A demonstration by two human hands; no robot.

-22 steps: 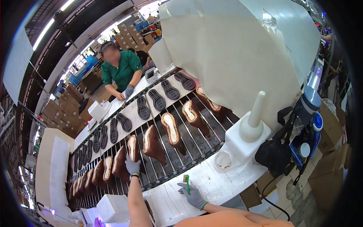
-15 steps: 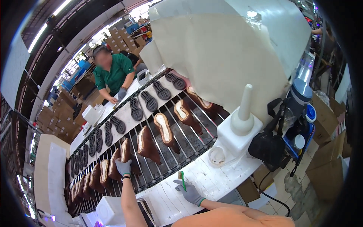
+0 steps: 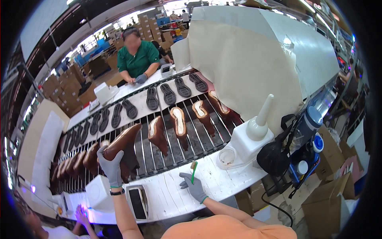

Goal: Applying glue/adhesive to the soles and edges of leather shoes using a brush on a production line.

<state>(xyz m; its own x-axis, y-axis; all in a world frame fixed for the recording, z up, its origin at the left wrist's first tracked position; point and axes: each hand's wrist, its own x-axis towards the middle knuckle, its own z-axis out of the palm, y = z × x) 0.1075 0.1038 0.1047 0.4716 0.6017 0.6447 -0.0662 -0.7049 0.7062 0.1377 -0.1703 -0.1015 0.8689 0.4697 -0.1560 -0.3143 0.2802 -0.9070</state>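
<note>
In a grey glove, my left hand (image 3: 111,166) is closed round the toe end of a brown leather boot upper (image 3: 124,139), which is tilted over the rods of the rack (image 3: 139,153). Its pale underside faces up and away, mostly out of sight. My right hand (image 3: 193,188), also gloved, pinches a small green-handled brush (image 3: 193,171), its tan bristles pointing up, above the white bench (image 3: 167,199). More brown uppers (image 3: 179,121) lie along the rack with their white undersides up. Beyond them is a row of black soles (image 3: 152,98).
A white pot with a cone-topped bottle (image 3: 256,133) stands at the bench's right, beside a black bag (image 3: 274,157). A white box (image 3: 98,193) and a framed dark panel (image 3: 138,203) are near my left forearm. Across the rack works a person in green (image 3: 138,57); another person's hands (image 3: 82,215) show lower left.
My left hand has gripped a boot upper and raised and tilted it from the row. The right hand still holds the brush. The whole view has turned.
</note>
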